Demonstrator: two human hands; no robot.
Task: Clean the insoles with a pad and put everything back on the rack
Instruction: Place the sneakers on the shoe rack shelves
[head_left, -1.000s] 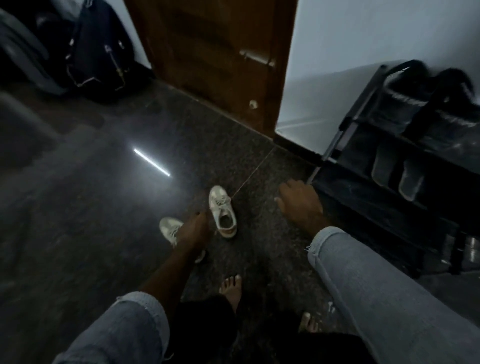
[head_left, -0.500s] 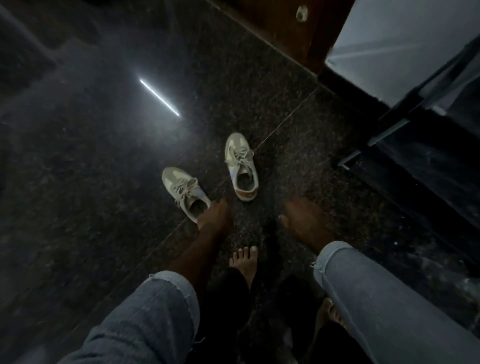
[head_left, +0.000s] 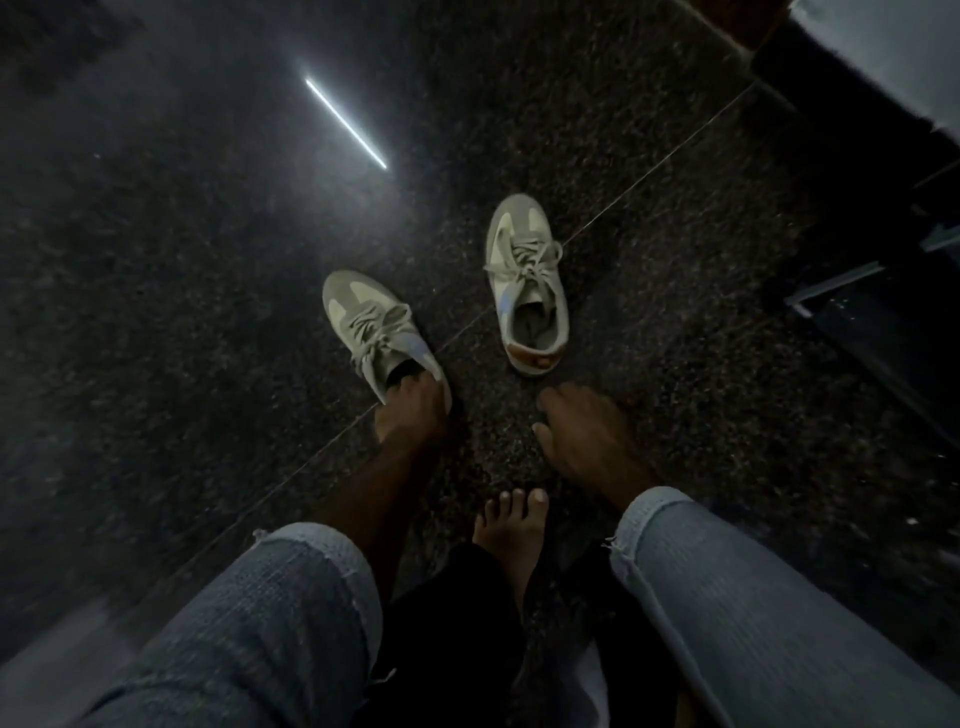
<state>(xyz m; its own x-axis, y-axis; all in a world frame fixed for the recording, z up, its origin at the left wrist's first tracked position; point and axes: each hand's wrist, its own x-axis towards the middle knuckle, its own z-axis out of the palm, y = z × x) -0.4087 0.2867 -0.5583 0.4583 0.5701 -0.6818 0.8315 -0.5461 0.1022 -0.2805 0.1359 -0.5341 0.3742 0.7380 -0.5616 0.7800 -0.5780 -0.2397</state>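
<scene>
Dim light, head view looking down at a dark speckled stone floor (head_left: 649, 338).

Your left hand (head_left: 413, 410) reaches forward to the left sneaker (head_left: 374, 327), a pale lace-up lying at about 11 o'clock from your bare foot (head_left: 511, 525). Fingers go into the heel opening of that shoe, and the hand covers its heel; whether they are clamped on the collar or on something inside, you cannot tell from this angle.

Your right hand (head_left: 587, 436) sits at about 1 o'clock from the foot, fingers loosely spread and curled downward, holding nothing. It is low over the floor, just short of the right sneaker (head_left: 524, 280); contact with the floor cannot be told.

Right sneaker stands upright, toe pointing to 12 o'clock, laces loose, an orange-brown tab at the heel. Its opening faces you and a grey lining shows inside; an insole as such cannot be made out. The two sneakers lie apart, a floor seam running diagonally between them.

A bright strip of light reflection (head_left: 345, 124) lies on the floor at 11 o'clock, well beyond the shoes.

Shoe rack (head_left: 852, 301): only a dark corner with a pale metal edge shows at 3 o'clock, well apart from both sneakers.

Both forearms carry rolled light-denim sleeves (head_left: 727, 597). No cleaning pad is identifiable in this view.
</scene>
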